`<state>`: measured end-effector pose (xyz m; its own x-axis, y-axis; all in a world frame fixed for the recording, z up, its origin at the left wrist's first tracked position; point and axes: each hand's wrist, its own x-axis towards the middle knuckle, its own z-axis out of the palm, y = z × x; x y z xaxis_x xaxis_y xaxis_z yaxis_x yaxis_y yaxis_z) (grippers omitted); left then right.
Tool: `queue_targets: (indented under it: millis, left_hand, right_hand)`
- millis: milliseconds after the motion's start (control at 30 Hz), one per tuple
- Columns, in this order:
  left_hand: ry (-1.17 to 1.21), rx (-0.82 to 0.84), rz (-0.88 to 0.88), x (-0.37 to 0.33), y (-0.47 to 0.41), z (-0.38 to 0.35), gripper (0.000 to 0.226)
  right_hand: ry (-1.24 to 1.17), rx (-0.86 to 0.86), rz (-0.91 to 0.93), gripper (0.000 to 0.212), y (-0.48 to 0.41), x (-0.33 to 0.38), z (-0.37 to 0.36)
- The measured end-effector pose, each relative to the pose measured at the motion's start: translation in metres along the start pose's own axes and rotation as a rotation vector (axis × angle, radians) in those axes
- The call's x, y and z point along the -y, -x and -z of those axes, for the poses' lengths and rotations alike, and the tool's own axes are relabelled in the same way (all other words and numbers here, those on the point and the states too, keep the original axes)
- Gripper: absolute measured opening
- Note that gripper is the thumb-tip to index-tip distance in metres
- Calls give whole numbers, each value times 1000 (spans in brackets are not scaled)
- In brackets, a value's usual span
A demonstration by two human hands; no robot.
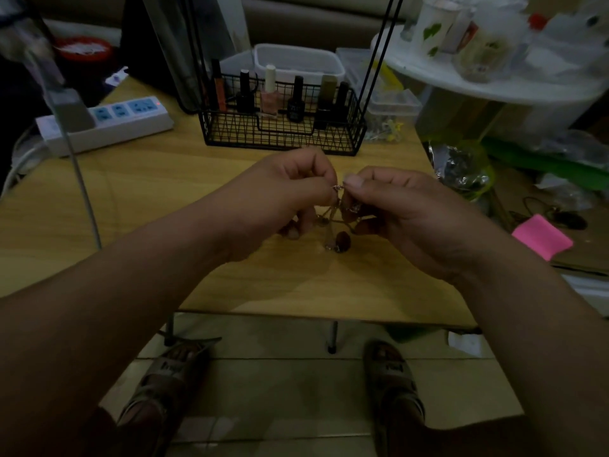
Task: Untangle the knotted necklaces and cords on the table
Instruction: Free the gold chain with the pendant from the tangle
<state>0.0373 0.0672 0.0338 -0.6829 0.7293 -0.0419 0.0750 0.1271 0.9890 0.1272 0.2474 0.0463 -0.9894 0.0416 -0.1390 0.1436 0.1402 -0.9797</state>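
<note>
The knotted necklace [336, 211] is pinched by curled fingertips of the left hand [283, 196] and right hand [398, 206], and its loops are best teased apart slowly, never yanked tight.

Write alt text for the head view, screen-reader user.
The left hand and right hand pinch a tangled necklace over a wooden table, a dark brown bead hanging below. Behind stand a black wire basket of nail polish bottles and a white power strip.
</note>
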Motion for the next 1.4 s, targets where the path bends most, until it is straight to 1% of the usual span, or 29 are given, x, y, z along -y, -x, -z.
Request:
queue_targets:
  millis: [100,200,333,433,500,533,633,700,767,833,933,1067,1167,1267,1400]
  left_hand:
    - [84,-74,11,2,-2,-2,15]
    - [163,-132,56,3,-4,2,14]
    - [104,-142,98,4,-3,2,11]
    - [55,-190,106,4,-1,-2,10]
    - [51,-223,111,4,-1,-3,6]
    - [55,-218,119,3,-1,-3,3]
    - [58,-126,137,5,0,0,16]
    - [67,-50,148,6,1,0,19]
    - [103,7,161,7,1,1,17]
    - [159,23,168,7,1,2,13]
    - [221,-27,165,5,-1,2,10]
    - [308,-103,174,5,-3,2,10]
    - [296,-155,166,5,-4,3,10]
    - [263,-174,165,7,-4,3,10]
    - [256,-191,196,8,-4,3,11]
  right_hand:
    - [13,37,-14,30,1,1,-3]
    - [-29,38,-21,26,1,1,-4]
    - [-191,-46,5,22,-3,-2,-2]
    - [-355,-64,-7,22,-4,-3,-3]
    - [-400,-66,-10,21,-5,-2,-3]
    - [-387,-71,-14,21,-5,-2,-4]
    - [-346,-95,-23,20,-5,-2,-5]
    - [-335,-99,-17,20,-5,-2,-5]
    - [-327,-106,-14,19,-5,-2,-5]
    - [-315,-122,-12,18,-5,-3,-4]
    - [-254,-93,18,16,-6,-6,-4]
    - [-66,-54,54,15,-7,-8,-8]
    - [69,-18,46,14,-6,-10,-8]
    - [215,1,76,21,-6,-11,-10]
    - [260,57,118,24,-6,-14,-9]
